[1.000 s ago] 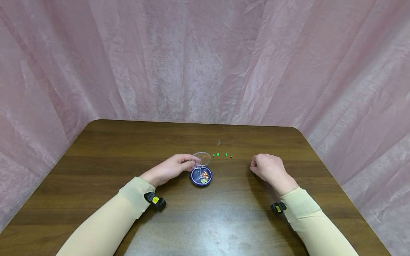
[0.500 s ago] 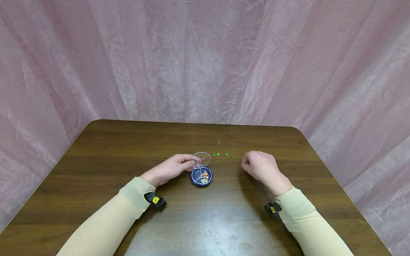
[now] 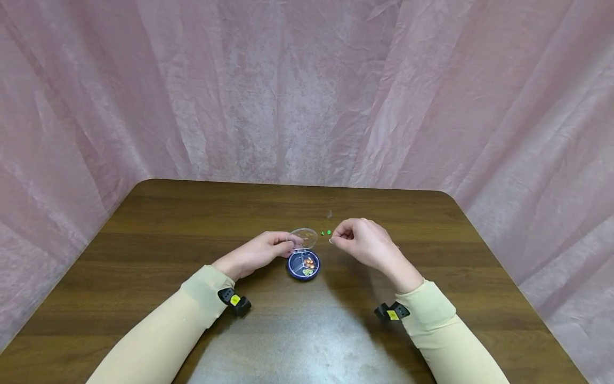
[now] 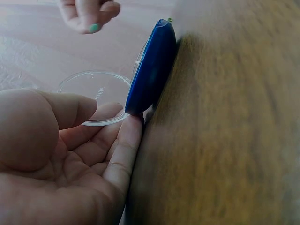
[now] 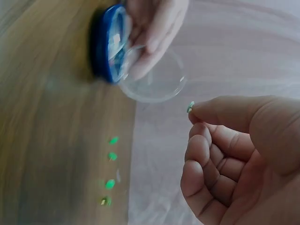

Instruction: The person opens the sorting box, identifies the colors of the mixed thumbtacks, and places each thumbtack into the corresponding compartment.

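The right hand (image 3: 366,242) is pinching a green piece (image 5: 190,107) at its fingertips, above the table (image 3: 192,213) and to the right of the box (image 4: 154,68). The left hand (image 3: 256,252) is holding the lid (image 3: 309,236) between thumb and fingers. I am judging the piece very light, stiff and perhaps slippery — better to take it by its edges. The lid is looking thin, maybe fragile — its rim is offering the safest hold.

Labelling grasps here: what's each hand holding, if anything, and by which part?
Left hand: the clear lid, by its rim, near the blue case. Right hand: a small green piece, pinched; too small to tell by which part.
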A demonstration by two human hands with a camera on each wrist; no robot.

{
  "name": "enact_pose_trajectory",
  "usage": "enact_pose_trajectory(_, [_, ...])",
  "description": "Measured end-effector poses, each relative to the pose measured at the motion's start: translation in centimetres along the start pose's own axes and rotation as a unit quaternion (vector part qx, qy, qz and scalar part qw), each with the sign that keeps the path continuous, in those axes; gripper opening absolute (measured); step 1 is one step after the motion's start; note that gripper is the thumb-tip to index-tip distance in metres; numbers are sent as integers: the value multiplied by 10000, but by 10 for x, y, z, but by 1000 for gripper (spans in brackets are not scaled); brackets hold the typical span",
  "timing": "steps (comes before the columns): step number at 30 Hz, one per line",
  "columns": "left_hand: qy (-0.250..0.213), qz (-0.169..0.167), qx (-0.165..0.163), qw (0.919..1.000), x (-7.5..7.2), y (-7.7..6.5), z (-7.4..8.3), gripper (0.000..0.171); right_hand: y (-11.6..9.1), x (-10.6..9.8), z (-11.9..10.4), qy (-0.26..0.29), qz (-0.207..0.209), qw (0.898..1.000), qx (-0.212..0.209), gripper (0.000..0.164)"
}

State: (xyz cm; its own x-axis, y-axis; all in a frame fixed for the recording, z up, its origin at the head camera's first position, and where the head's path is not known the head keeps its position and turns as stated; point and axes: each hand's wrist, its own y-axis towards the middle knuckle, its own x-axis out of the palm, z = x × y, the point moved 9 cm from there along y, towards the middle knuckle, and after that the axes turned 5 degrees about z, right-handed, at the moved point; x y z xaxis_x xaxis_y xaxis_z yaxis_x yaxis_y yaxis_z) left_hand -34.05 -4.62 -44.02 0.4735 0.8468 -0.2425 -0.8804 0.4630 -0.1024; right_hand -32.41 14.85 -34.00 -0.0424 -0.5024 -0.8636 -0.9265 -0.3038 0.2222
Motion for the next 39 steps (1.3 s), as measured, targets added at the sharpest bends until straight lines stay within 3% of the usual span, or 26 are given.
enact_pose_trajectory(6, [7,-48,94,9999,0,0,1,35,0,-5,-12,756,-39,9970,132,9])
enact_pose_trajectory(10, [-20,-68,97,9999,-1,1,2,36,-2,-7,-17,1539,-119,9878,212,7])
enact_pose_trajectory(15, [-16,-79,39,10000,-1,1,2,36,-7,-7,-26,2643,-366,9632,320,15])
enact_pose_trajectory(20, [39,-54,-5,10000,-2,2,1,36,-9,-5,-32,3675,-544,9274,448,27])
enact_pose_trajectory(22, [52,-53,5,10000,-1,2,1,36,-9,-4,-35,4128,-589,9079,435,30])
enact_pose_trajectory(24, [45,-63,35,10000,-1,2,1,36,-10,-4,-38,4693,-679,8795,413,25])
enact_pose_trajectory(29, [34,-59,53,10000,-1,2,1,36,-15,-4,-51,6138,-1193,7799,268,9])
enact_pose_trajectory(31, [49,-50,37,10000,-1,2,0,36,-17,-4,-57,6458,-1458,7494,110,10])
enact_pose_trajectory(35, [45,-35,8,10000,-1,2,-2,36,-23,-8,-70,6824,-1893,7058,-200,15])
enact_pose_trajectory(39, [28,-26,0,10000,-1,2,-2,36,-27,-13,-78,7067,-2134,6736,-359,20])
